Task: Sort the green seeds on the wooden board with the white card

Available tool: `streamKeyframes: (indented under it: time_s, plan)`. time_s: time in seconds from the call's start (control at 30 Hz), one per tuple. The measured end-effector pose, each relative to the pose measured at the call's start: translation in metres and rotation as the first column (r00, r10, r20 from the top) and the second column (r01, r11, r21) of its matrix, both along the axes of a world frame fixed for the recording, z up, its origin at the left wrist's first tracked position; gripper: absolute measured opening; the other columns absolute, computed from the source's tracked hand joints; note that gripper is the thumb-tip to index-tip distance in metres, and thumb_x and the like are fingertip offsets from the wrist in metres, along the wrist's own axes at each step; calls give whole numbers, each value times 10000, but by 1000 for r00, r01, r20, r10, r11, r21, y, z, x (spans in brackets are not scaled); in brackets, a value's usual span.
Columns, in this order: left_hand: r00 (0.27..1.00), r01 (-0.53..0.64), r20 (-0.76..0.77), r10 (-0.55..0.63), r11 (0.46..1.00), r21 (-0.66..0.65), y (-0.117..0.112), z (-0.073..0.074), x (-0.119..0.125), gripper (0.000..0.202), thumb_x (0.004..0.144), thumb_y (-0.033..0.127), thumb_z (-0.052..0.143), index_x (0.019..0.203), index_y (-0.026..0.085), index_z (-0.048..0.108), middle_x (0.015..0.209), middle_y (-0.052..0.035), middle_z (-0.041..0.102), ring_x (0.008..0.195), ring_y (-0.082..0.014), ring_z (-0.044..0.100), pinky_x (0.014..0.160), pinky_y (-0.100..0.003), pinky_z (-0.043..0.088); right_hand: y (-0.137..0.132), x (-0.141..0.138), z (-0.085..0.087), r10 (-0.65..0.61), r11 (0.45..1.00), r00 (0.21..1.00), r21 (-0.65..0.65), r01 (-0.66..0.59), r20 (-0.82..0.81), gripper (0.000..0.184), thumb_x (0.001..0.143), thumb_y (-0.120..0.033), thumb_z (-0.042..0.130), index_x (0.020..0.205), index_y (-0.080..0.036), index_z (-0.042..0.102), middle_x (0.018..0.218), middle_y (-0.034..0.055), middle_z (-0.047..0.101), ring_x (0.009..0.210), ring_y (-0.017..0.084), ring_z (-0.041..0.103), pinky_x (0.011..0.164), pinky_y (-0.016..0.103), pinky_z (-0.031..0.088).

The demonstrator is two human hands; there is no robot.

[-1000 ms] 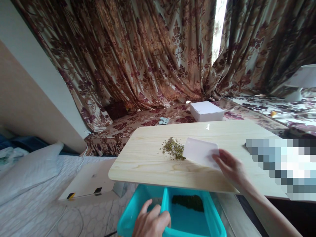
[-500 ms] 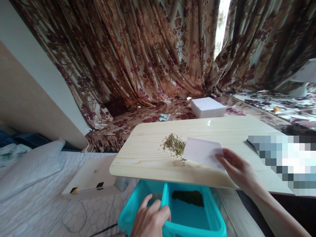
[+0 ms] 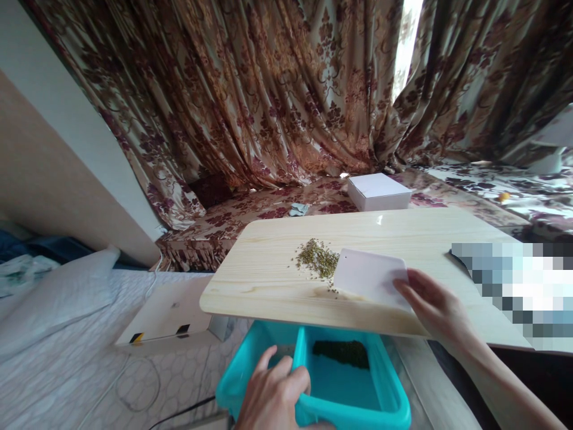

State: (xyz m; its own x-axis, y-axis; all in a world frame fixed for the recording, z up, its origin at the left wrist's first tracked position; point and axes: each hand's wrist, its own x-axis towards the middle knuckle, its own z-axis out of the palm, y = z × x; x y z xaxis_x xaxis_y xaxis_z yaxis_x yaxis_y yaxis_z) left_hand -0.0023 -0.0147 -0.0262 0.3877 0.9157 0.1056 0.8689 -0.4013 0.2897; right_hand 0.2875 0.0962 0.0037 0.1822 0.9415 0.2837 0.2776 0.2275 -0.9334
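Note:
My right hand (image 3: 436, 301) pinches the right end of a flat white plastic scraper (image 3: 369, 278) over the light wooden tabletop (image 3: 264, 298). The scraper's left edge meets a loose pile of small green beans (image 3: 316, 258), with a few strays scattered around it. A dark speck shows near the scraper's upper left corner. Below the table's front edge, my left hand (image 3: 275, 394) is closed over the near rim of a turquoise divided bin (image 3: 358, 412), beside its divider. A dark green heap (image 3: 342, 353) lies at the far side of the bin's right compartment. My fingers partly hide the left compartment.
Behind the table stands a white box (image 3: 379, 192) near a small pale cloth (image 3: 298, 209). A blurred-out object (image 3: 514, 286) occupies the table's right end. At left, a flat white carton (image 3: 170, 313) lies on the quilted bed (image 3: 80, 322), with a cable nearby.
The view has shifted slightly. The scraper still rests against the beans' right side in my right hand, with barely any movement. My left hand stays on the bin.

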Motion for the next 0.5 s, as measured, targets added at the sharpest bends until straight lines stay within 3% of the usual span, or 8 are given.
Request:
streamKeyframes:
  time_s: [0.5]
  plan:
    - [1000,17,-5,-17,1000,26,1,-5,-2,382,555,333,891,731,240,564,699,70,528,709,-188,621,1011,-516,385,-6,3,1,-10,1000,1000,-11,10,-11,368,624,-552,717,783,-226,658,754,60,740,718,241,703,622,302,578]
